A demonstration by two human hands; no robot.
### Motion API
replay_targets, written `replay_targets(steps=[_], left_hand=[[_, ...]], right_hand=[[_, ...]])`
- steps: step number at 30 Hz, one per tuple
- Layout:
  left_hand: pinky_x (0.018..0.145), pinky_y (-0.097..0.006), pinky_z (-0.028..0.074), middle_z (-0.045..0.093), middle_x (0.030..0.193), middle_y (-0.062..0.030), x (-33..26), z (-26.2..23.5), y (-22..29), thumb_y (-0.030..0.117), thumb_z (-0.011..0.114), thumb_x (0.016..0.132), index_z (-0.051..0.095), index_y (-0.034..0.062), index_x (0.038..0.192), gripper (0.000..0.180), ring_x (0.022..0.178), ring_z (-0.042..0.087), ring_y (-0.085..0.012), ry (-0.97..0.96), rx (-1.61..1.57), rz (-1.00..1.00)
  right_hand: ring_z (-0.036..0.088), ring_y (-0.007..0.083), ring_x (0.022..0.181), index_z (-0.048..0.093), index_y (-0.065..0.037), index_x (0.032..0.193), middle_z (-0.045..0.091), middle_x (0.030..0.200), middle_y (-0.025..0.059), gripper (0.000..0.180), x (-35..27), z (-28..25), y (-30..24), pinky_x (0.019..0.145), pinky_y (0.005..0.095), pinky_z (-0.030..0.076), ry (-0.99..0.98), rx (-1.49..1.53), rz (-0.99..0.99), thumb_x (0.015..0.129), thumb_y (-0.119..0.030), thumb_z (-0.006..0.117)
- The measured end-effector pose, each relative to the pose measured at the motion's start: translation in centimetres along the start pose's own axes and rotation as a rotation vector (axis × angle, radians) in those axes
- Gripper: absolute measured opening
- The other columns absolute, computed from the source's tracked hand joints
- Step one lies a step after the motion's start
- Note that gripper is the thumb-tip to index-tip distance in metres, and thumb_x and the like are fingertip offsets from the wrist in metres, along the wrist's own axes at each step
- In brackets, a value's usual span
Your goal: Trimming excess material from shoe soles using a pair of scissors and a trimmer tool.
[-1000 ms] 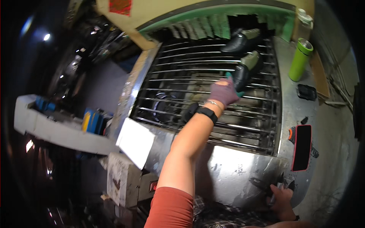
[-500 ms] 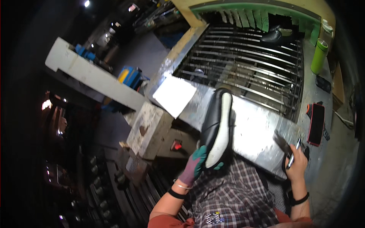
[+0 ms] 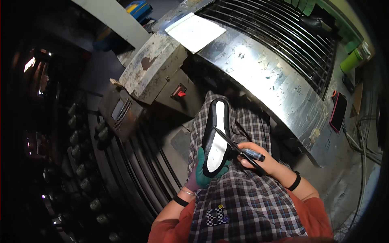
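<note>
A black shoe upper (image 3: 209,139) lies sole side up over my lap, its toe pointing away from me. A white insole (image 3: 219,141) covers its underside. My left hand (image 3: 201,172), in a green and purple glove, is closed around the heel end. From the right my bare right hand (image 3: 251,157) grips a slim dark pointed tool (image 3: 227,139), whose tip is at the insole's left edge near the middle. A pen-like thing with a clear, dark-tinted barrel (image 3: 254,154) is in the same hand. Whether the tip touches the shoe I cannot tell.
Ahead is a metal worktop (image 3: 259,65) with a white pad (image 3: 194,32) and a roller conveyor (image 3: 279,36) behind it. A red switch (image 3: 179,93) sits on the machine side. At right are a phone (image 3: 338,113) and a green bottle (image 3: 351,60). Racks of dark shoes (image 3: 83,162) stand left.
The shoe has come down from the worktop's edge toward my lap, insole turned up. My right hand has moved left from the worktop to the shoe, bringing the tool. The view has tilted downward.
</note>
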State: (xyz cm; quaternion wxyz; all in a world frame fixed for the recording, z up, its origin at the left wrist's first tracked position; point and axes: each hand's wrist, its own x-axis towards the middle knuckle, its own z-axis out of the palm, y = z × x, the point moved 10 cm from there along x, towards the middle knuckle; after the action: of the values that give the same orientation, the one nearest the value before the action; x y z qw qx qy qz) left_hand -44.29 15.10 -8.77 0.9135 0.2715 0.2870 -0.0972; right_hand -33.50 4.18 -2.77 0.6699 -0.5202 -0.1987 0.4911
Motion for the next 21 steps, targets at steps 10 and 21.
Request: replay_targets(steps=[10,21], left_hand=[[0.091,-0.036,0.052,0.055,0.128,-0.0146,-0.1,-1.2,-0.4,0.064,0.03,0.095,0.039,0.0047,0.14,0.075,0.111,0.059,-0.0261,-0.051,-0.172,-0.03],[0.104,-0.042,0.043,0.049,0.136,-0.0121,0.3,-2.7,-0.2,0.061,0.031,0.096,0.038,0.0083,0.142,0.07,0.122,0.052,-0.0267,-0.115,-0.075,-0.01]], right_hand=[[0.049,0.0029,0.067,0.047,-0.007,0.129,0.057,0.087,0.0003,0.044,1.3,2.5,2.8,0.055,0.018,0.039,-0.036,0.313,0.137,0.09,-0.013,0.067],[0.056,0.0073,0.085,0.051,-0.004,0.127,0.061,0.096,0.0007,0.046,1.6,2.5,2.0,0.077,0.024,0.047,0.029,-0.122,0.115,0.086,-0.015,0.071]])
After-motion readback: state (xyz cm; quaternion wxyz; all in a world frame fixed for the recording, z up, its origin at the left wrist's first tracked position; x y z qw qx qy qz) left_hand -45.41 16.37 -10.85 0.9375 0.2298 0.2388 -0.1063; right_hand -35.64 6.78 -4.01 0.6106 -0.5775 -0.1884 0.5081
